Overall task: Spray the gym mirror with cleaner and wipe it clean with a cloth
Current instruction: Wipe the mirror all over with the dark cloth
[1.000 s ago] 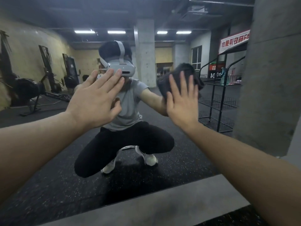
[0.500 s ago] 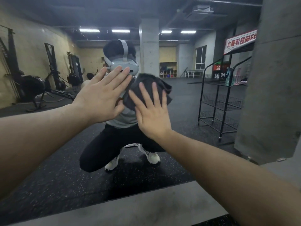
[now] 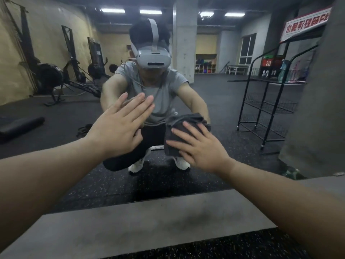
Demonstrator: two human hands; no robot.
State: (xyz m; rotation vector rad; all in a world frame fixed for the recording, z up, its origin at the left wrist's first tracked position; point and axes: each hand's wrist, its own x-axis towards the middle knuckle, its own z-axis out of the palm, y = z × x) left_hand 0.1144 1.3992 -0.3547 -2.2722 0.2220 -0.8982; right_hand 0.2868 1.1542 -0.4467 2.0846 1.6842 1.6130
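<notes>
Our left hand (image 3: 119, 128): arm extended, fingers straight, palm flat forward. Our right hand (image 3: 203, 148): arm extended, fingers spread, pressing forward.

Glossy glass mirror (image 3: 214, 94), soft matt grey cloth (image 3: 179, 131), black wire-metal rack (image 3: 265, 109).

A dark speckled rubber floor (image 3: 224, 247) lies near, with a grey concrete ledge (image 3: 141, 221) on it below the mirror (image 3: 224, 101). A green object (image 3: 291, 173) lies far right.
</notes>
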